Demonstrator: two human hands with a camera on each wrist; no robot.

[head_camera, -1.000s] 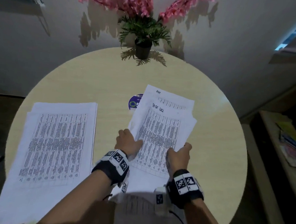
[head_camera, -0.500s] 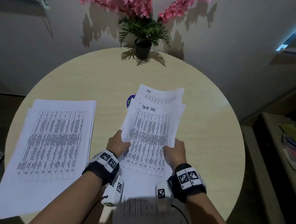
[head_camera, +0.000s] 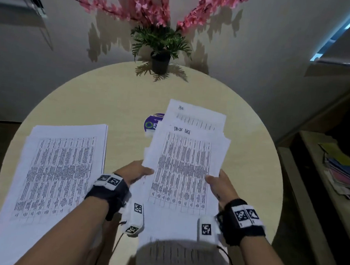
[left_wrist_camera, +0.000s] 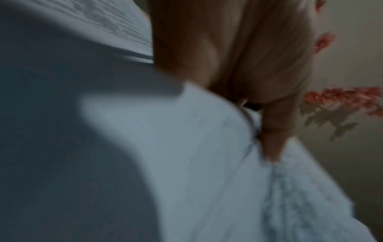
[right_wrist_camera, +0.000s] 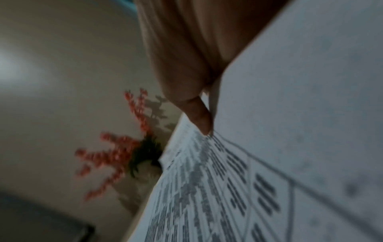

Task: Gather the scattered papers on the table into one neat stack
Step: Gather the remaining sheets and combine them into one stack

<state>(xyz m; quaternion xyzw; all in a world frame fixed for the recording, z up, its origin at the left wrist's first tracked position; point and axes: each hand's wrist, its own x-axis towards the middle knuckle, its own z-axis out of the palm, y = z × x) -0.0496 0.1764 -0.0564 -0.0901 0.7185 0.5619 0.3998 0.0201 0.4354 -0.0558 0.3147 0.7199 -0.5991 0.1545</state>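
At centre frame our left hand (head_camera: 133, 171) and right hand (head_camera: 221, 185) pinch the loose sheets (head_camera: 185, 163) by their side edges above the table (head_camera: 120, 100); light, floppy and slippery, they probably need both edges squeezed.

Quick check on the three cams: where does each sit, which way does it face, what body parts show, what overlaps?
Head: worn on the head, looks forward and down at the round table; shows both forearms, left hand and right hand holding the paper bundle.
Left wrist: looks along the left hand at blurred paper; thumb and palm show.
Right wrist: looks along the right hand; thumb on the printed sheet.
Shared: all three show the bundle and the pink flower plant.
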